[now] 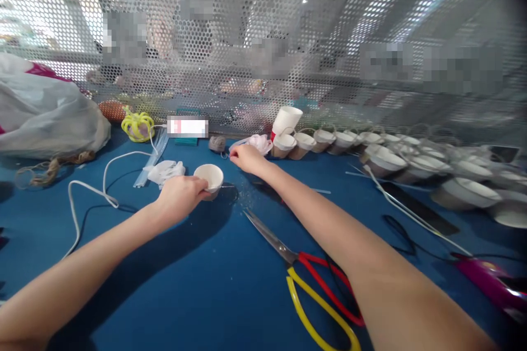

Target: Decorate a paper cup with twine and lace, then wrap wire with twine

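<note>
My left hand (181, 196) grips a small paper cup (213, 175), white inside, with thumb and fingers on its near left side. The cup stands upright with its mouth facing up. My right hand (248, 158) reaches farther out, fingertips pinched together just right of a small grey ball of yarn (217, 144). Whatever lies between those fingertips is too small to make out. Behind the right hand is a pale pink bundle (260, 143). Large scissors (293, 259) with red and yellow handles lie between my forearms, blades partly apart.
Several cups with cord handles (387, 160) crowd the right side. A dark phone-like slab (415, 207) and a purple tool (489, 282) with a cable lie there. Clear sticks (153, 160), a white cord (111, 197) and a plastic bag (49, 115) are left. A perforated metal screen (247, 60) closes the back.
</note>
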A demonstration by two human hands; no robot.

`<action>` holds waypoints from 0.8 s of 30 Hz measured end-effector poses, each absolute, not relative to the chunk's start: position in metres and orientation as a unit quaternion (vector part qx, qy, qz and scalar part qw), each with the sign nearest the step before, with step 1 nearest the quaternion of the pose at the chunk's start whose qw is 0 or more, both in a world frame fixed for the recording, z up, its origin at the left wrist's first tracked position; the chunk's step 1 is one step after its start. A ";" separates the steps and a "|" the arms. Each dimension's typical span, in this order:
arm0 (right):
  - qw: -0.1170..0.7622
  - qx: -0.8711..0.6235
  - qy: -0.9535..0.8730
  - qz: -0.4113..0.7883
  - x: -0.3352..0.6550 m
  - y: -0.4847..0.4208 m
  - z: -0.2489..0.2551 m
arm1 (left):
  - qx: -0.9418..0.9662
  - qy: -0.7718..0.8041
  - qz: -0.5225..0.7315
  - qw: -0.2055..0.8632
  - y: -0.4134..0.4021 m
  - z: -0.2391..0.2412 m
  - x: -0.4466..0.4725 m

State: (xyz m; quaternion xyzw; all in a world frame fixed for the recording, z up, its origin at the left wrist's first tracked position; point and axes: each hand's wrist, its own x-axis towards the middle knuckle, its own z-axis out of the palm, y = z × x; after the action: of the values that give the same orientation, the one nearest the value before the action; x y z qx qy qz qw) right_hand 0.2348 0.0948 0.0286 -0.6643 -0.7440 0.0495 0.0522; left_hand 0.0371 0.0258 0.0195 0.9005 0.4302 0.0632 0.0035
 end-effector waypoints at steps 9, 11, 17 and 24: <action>-0.063 -0.717 -0.694 0.027 0.235 0.160 -0.007 | 0.929 0.360 0.085 0.030 0.019 0.011 0.038; -0.071 -0.719 -0.691 0.023 0.235 0.163 -0.010 | 0.927 0.358 0.103 0.045 0.019 0.011 0.038; -0.056 -0.723 -0.688 0.001 0.244 0.171 0.003 | 0.897 0.374 0.228 0.059 0.025 0.020 0.027; -0.019 -0.711 -0.703 -0.015 0.261 0.183 0.030 | 0.869 0.401 0.284 0.047 0.031 0.037 0.016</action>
State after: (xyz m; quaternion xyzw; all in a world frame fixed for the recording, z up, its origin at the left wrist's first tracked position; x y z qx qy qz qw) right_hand 0.2607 0.1833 0.0301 -0.7105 -0.7032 -0.0149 -0.0194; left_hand 0.0161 0.0310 0.0375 0.8694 0.4013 0.2842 0.0474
